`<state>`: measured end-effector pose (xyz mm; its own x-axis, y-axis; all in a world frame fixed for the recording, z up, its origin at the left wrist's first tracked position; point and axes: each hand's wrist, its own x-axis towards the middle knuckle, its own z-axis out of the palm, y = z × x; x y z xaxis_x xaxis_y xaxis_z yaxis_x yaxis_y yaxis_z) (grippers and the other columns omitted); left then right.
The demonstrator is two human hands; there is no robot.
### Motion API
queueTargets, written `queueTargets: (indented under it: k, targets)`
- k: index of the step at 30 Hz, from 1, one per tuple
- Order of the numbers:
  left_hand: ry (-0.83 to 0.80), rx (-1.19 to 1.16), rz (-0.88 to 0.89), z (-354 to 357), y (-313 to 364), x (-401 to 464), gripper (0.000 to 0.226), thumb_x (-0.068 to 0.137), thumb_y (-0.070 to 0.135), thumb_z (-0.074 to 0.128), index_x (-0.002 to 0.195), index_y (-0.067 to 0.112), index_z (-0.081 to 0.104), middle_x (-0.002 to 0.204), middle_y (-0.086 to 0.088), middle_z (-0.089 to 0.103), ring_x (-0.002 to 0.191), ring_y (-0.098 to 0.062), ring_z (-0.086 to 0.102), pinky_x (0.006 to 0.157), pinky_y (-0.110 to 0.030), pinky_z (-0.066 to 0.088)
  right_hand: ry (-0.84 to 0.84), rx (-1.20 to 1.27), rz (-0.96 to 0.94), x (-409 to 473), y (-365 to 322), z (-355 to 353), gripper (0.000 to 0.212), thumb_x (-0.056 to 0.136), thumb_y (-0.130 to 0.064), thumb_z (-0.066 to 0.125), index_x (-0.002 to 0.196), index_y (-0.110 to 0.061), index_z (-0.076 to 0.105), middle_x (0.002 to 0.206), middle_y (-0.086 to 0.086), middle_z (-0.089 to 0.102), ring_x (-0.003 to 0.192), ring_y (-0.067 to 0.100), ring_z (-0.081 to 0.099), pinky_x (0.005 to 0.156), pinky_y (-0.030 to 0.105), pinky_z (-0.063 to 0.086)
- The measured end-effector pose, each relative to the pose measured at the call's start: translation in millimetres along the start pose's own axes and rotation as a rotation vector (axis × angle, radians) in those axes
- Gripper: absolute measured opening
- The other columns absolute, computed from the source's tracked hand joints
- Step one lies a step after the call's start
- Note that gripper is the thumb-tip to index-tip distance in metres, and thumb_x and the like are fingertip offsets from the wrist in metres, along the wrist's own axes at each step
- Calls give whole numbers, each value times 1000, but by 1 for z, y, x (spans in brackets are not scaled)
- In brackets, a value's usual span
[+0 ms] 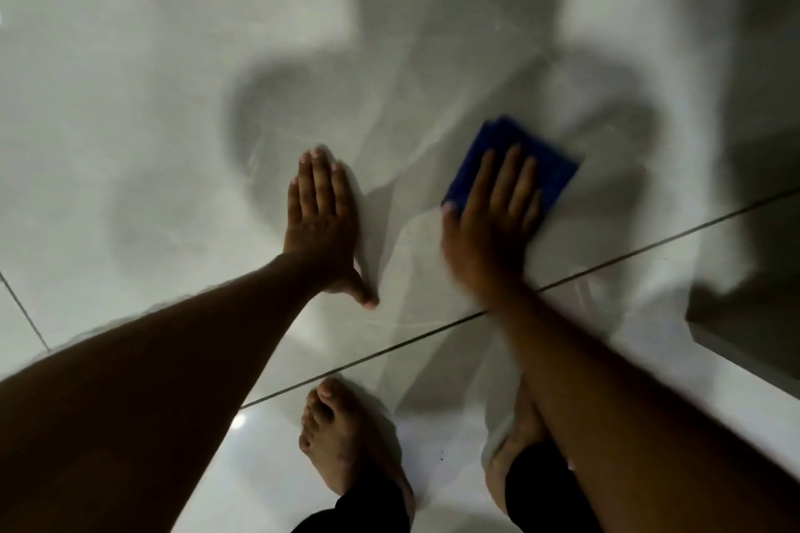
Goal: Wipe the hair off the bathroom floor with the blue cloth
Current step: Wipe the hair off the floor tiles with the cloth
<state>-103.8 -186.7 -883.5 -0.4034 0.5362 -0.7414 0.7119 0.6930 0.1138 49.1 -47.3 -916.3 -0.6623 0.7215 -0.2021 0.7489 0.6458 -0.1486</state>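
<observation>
Starting at the bottom of the frame, two bare feet stand on the glossy pale tiled floor point(130, 143): the left foot point(342, 441) at lower centre, the right foot point(519, 437) partly hidden behind the right forearm. A dark grout line point(433, 338) runs diagonally just beyond the toes.

Past that line, the left hand point(322, 225) lies flat on the tile at frame centre, fingers point(320, 177) extended and together, holding nothing; it appears to serve as a brace. To its right, the right hand point(493, 225) presses palm-down on the blue cloth point(515, 147), fingers spread flat over it rather than curled around it. The cloth lies on the floor right of centre, its far edge protruding beyond the fingertips.

No hair can be resolved on the tile; motion blur and heavy shadow obscure fine detail.

Risks: the floor looks wet or polished, so the bracing palm or feet may slip. An unclamped cloth may slide out from under the palm, and poor lighting may leave strands missed.
</observation>
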Motion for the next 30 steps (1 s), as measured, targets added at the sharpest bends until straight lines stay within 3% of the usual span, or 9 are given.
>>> queueTargets:
  k: [3, 5, 7, 13, 16, 23, 25, 28, 30]
  targets:
    - [-17, -13, -2, 0, -1, 0, 193, 5, 84, 73, 139, 5, -42, 142, -18, -55, 135, -38, -45, 108, -43, -33, -155, -56, -534, -103, 21, 3, 80, 89, -42, 53, 155, -13, 18, 162, 16, 16, 150, 37, 6, 120, 57, 10]
    - [-22, -2, 2, -1, -2, 0, 193, 4, 85, 72, 139, 5, -41, 142, -18, -54, 135, -38, -45, 108, -44, -33, -192, -132, -1002, -69, 73, -1, 75, 89, -37, 52, 154, -17, 21, 162, 10, 18, 150, 33, 10, 121, 54, 10]
    - [-7, -2, 14, -1, -2, 2, 193, 4, 86, 71, 138, 5, -42, 142, -18, -54, 134, -37, -47, 106, -42, -36, -133, -226, -1118, -5, 113, -9, 69, 93, -37, 46, 154, -18, 20, 162, 11, 19, 150, 34, 14, 121, 54, 10]
    - [15, -43, 35, -1, -2, 0, 194, 6, 84, 75, 137, 1, -42, 139, -21, -57, 133, -39, -47, 106, -46, -30, -42, -54, 172, 28, 88, -12, 81, 91, -45, 43, 154, -3, 12, 160, 27, 12, 147, 45, 9, 116, 60, 10]
    - [89, -35, 70, 6, -11, -7, 189, 13, 87, 73, 145, 0, -30, 153, -27, -35, 143, -42, -31, 113, -47, -22, -94, 24, 365, -20, 3, 0, 83, 90, -45, 46, 153, -2, 15, 160, 27, 12, 147, 46, 9, 116, 61, 11]
    - [137, 18, -11, 35, -85, -57, 183, 15, 105, 44, 149, -1, -20, 158, -28, -24, 146, -41, -24, 117, -43, -22, -163, -189, -1007, -33, 52, -4, 67, 97, -42, 40, 153, -10, 23, 160, 17, 22, 149, 39, 15, 119, 58, 17]
    - [113, 37, -42, 37, -104, -64, 184, 15, 105, 45, 148, -1, -23, 158, -29, -24, 146, -40, -25, 115, -40, -26, -146, -207, -804, 7, 81, -13, 69, 95, -42, 38, 153, -8, 20, 160, 22, 21, 147, 42, 16, 116, 62, 20]
    - [70, 22, -77, 39, -109, -60, 186, 11, 103, 47, 144, -2, -30, 155, -30, -29, 144, -41, -30, 118, -49, -18, -60, -20, 129, 14, 59, -9, 78, 91, -46, 41, 154, -7, 14, 162, 23, 12, 149, 42, 8, 117, 61, 14]
    - [71, -3, -97, 43, -104, -53, 190, 5, 102, 46, 141, -3, -34, 153, -32, -32, 141, -42, -35, 116, -52, -18, -26, 25, 420, -14, 10, 0, 78, 91, -44, 45, 153, -5, 17, 161, 24, 13, 148, 44, 10, 117, 60, 15]
